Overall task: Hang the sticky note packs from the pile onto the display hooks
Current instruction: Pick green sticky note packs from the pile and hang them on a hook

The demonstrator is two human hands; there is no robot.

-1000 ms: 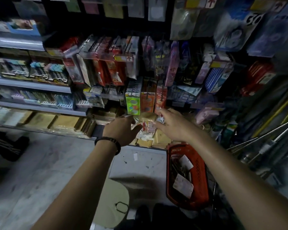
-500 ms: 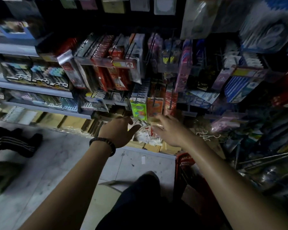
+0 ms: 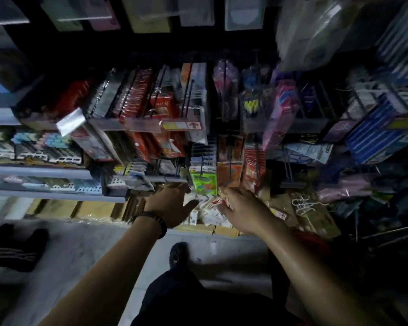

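- While the right hand [image 3: 243,208] reaches into the pile [image 3: 207,214], its fingers [image 3: 225,196] bend down onto a white-and-red pack [image 3: 218,202] at the pile's upper edge. Blur hides whether they pinch it.
- Left hand [image 3: 171,204] lies just left of the pile, back up. Its fingers stretch forward under the shelf rail [image 3: 149,178] and its thumb [image 3: 191,204] is spread wide toward the packs. The fingertips are lost in shadow.
- Between the two hands the loose packs lie heaped on flat cardboard [image 3: 224,230].
- Just above the fingers a green pack [image 3: 204,183] hangs at the front of a hook [image 3: 201,172], with an orange pack [image 3: 230,174] beside it on the right.
- Black band [image 3: 151,218] circles the left wrist.
- Red basket [image 3: 316,241] shows behind the right forearm, above the pale floor [image 3: 80,250].
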